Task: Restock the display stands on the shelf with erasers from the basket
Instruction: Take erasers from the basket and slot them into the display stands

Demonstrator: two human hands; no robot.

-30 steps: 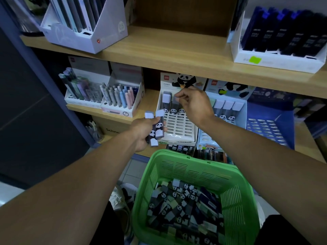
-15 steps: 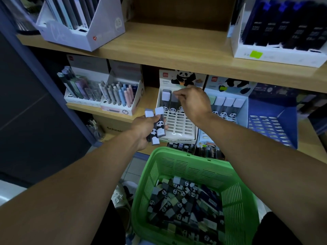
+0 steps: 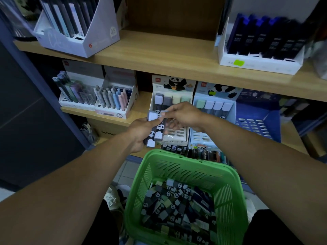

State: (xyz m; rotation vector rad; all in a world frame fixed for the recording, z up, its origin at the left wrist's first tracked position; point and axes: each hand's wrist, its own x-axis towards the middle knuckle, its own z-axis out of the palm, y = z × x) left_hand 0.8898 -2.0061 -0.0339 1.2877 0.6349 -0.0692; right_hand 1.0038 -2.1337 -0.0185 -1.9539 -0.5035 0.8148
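The left hand [image 3: 141,131] gripped a bundle of dark panda-print erasers [image 3: 156,131] as ready stock beside the white slotted display stand [image 3: 177,135], while the right hand [image 3: 184,115] pinched one; more filled the green plastic basket [image 3: 228,191].

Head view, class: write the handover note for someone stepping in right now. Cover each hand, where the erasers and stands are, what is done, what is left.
Left hand: grips a small bunch of panda erasers in front of the shelf.
Right hand: fingertips pinch the top of one eraser in that bunch.
Left display stand: four erasers stand in its back row; the slots in front look empty.
Right display stand: four in its back row, front slots open.
Blue stand: slots appear empty.
Green basket: below the hands, holding many erasers.
Done: back rows filled.
Left: place the held bunch, then keep refilling from the basket.
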